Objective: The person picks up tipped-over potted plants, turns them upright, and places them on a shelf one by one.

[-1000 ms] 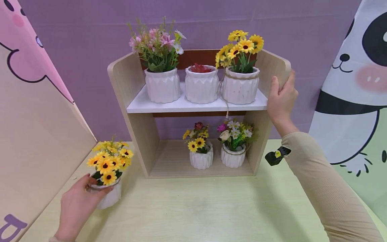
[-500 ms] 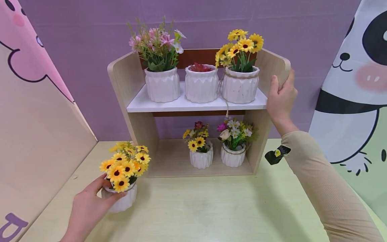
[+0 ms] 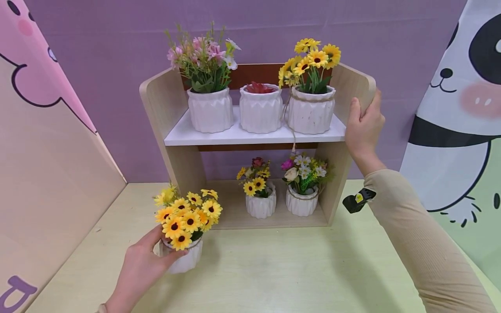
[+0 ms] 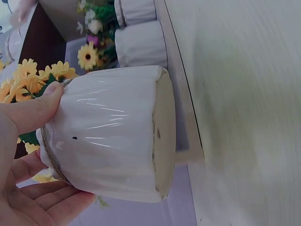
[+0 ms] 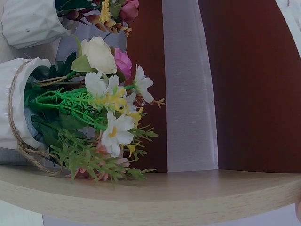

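Observation:
My left hand (image 3: 142, 263) holds a white flowerpot (image 3: 189, 258) of yellow sunflower-like blooms by its rim, in front of the shelf's lower left corner. In the left wrist view the pot's underside (image 4: 164, 136) shows, raised off the table, and the thumb (image 4: 40, 110) lies on one side of the rim with the fingers on the other. Twine circles its neck. On the far right, my right hand (image 3: 365, 132) grips the edge of the wooden shelf's right side panel (image 3: 358, 84); only a sliver of it shows in the right wrist view.
The upper board (image 3: 250, 139) bears a pink-flowered pot (image 3: 210, 111), a red succulent pot (image 3: 261, 111) and a yellow-flowered pot (image 3: 312, 111). Below stand two smaller pots, one with sunflowers and a rose (image 3: 260, 204), one with mixed flowers (image 3: 302, 201). Printed walls flank the table (image 3: 266, 269).
My left hand has carried the yellow-flowered pot rightward from the table's left side to the front of the shelf's lower left corner. My right hand keeps its grip on the side panel.

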Motion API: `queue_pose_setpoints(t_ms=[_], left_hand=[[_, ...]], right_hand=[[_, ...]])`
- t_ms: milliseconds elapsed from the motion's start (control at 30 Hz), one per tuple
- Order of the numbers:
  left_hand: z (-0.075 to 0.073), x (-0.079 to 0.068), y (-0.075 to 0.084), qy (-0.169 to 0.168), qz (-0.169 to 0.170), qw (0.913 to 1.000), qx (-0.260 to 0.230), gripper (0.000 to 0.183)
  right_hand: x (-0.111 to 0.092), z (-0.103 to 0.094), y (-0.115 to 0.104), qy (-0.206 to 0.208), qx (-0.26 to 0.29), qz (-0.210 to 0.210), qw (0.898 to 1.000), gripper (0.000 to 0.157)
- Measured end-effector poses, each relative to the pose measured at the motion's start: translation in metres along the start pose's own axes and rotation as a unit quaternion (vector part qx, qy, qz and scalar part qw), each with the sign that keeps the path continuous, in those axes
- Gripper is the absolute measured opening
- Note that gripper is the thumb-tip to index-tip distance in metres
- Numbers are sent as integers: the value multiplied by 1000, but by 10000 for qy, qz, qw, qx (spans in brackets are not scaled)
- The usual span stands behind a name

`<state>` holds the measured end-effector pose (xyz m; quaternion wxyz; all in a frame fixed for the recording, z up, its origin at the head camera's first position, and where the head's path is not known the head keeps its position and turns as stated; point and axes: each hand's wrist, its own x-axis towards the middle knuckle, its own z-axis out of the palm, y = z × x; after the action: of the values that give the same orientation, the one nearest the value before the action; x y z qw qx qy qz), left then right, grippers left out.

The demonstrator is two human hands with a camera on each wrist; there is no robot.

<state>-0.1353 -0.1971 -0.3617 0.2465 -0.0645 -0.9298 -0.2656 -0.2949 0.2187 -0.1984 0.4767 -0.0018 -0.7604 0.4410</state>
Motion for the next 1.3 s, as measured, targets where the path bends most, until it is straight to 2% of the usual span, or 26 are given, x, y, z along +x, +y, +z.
queue_pose_setpoints(t_ms=[200,333,467,567,600,700,833,967,1133,1300], left_hand=[[12,2,15,-181,199,9991,-343,59],[22,5,26,-131,307,9980,-531,44],[34,10,36,-89,160,9982,-571,46],[42,16,41,18,27,9982,-597,62],[45,17,43,76,2,9981,-611,61],[53,24,46,328,39,9970,-706,58],[65,33,49,626,225,9942,-843,43],[77,38,50,873,279,9917,-899,38],[90,43,53,880,186,9911,-980,38],[101,51,53,765,-102,9921,-993,38]], right_hand=[[0,1,0,39,-37,24,10000,40],[0,1,0,56,-53,-9,10000,40],[0,2,1,43,-34,-18,10000,40],[0,2,1,39,-2,-23,10000,40],[0,2,1,43,6,-29,10000,40],[0,1,1,65,22,-36,10000,39],[0,1,0,72,33,-55,10000,40],[-1,1,0,-28,-9,-24,10000,41],[0,1,1,9,37,-78,10000,40],[0,0,2,3,-12,-61,10000,40]])
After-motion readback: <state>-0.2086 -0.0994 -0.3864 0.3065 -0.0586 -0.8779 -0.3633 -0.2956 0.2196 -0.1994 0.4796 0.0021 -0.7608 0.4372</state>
